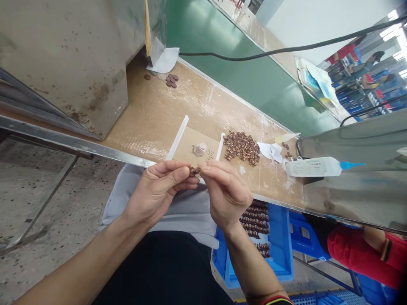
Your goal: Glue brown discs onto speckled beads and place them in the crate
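At the bench's front edge, my left hand point(160, 186) pinches a small brown and copper-coloured part point(194, 170) between thumb and fingers. My right hand point(226, 190) meets it from the other side, its thumb and fingertips closed on the same part, whose details are mostly covered. Just beyond the fingertips, a small clear round dish point(200, 148) sits on a cardboard sheet point(190, 137), with tiny bits scattered beside it. A heap of small copper-wound parts point(243, 146) lies to the right of the dish.
Brown discs point(171, 80) lie at the far left by a metal housing point(70, 55). On the right are a white bottle point(314, 167) with a blue nozzle and white paper point(270, 151). A blue crate point(281, 241) holding rows of parts stands below. A person's red sleeve point(352, 254) shows lower right.
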Demonstrator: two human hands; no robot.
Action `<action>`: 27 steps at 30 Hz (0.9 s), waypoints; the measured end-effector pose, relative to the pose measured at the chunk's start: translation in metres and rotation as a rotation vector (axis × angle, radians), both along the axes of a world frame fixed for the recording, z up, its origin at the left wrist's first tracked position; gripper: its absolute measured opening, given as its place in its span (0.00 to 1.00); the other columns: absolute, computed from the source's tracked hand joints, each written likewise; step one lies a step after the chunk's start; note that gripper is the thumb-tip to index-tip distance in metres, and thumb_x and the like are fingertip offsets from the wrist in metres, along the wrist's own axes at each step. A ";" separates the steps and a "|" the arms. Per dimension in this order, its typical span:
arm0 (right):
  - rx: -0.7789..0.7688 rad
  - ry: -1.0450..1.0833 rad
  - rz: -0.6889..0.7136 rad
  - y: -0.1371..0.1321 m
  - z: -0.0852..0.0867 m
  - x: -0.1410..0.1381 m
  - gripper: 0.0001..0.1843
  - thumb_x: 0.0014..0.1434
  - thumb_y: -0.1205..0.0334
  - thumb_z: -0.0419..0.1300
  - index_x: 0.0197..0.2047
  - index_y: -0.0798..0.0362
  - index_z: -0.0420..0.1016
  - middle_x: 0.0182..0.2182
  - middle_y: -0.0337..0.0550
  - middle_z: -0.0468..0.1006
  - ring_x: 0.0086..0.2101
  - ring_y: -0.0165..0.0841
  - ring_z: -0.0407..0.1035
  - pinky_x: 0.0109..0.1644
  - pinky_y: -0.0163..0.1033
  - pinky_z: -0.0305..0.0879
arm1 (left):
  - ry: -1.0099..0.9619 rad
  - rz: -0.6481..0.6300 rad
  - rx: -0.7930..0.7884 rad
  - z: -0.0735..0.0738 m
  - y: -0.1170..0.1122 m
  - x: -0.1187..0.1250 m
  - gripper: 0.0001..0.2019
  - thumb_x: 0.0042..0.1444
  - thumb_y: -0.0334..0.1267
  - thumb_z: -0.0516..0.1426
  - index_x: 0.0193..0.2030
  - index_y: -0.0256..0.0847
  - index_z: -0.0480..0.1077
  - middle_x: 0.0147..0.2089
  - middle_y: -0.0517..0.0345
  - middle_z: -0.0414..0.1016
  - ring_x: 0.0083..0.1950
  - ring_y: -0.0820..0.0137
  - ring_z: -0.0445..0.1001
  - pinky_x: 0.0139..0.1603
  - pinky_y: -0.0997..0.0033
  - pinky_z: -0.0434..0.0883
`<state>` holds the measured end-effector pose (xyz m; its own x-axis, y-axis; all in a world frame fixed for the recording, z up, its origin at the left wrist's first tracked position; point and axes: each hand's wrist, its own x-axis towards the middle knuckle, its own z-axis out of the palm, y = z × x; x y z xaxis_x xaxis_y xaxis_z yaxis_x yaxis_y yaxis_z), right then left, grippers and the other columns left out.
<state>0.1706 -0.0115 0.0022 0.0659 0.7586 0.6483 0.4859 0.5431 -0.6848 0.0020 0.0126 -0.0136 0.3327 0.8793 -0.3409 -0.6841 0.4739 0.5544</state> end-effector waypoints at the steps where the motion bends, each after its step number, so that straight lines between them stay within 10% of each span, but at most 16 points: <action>1: -0.010 0.001 0.005 0.000 0.000 0.001 0.19 0.74 0.72 0.71 0.58 0.36 0.89 0.49 0.38 0.92 0.47 0.40 0.88 0.55 0.51 0.90 | 0.007 -0.004 0.000 0.000 -0.001 -0.001 0.11 0.52 0.39 0.83 0.40 0.43 0.91 0.40 0.51 0.92 0.35 0.66 0.91 0.42 0.77 0.88; 19: 0.032 -0.010 -0.064 -0.009 -0.007 0.011 0.22 0.72 0.75 0.71 0.60 0.39 0.89 0.49 0.39 0.91 0.47 0.37 0.88 0.54 0.45 0.89 | 0.140 -0.034 -0.054 0.004 -0.001 0.013 0.13 0.51 0.40 0.84 0.39 0.41 0.90 0.37 0.54 0.91 0.37 0.66 0.90 0.43 0.76 0.88; 27: -0.147 -0.021 -0.145 -0.027 -0.021 0.040 0.11 0.77 0.67 0.69 0.54 0.42 0.90 0.49 0.40 0.91 0.48 0.35 0.87 0.56 0.45 0.88 | 0.249 -0.197 -0.033 -0.015 -0.003 0.033 0.15 0.59 0.44 0.80 0.50 0.43 0.89 0.54 0.50 0.92 0.47 0.63 0.91 0.52 0.73 0.88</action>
<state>0.2101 -0.0388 -0.0186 0.1690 0.8288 0.5334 0.5666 0.3611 -0.7406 0.0346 0.0097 -0.0281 0.3981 0.7936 -0.4601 -0.4228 0.6039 0.6757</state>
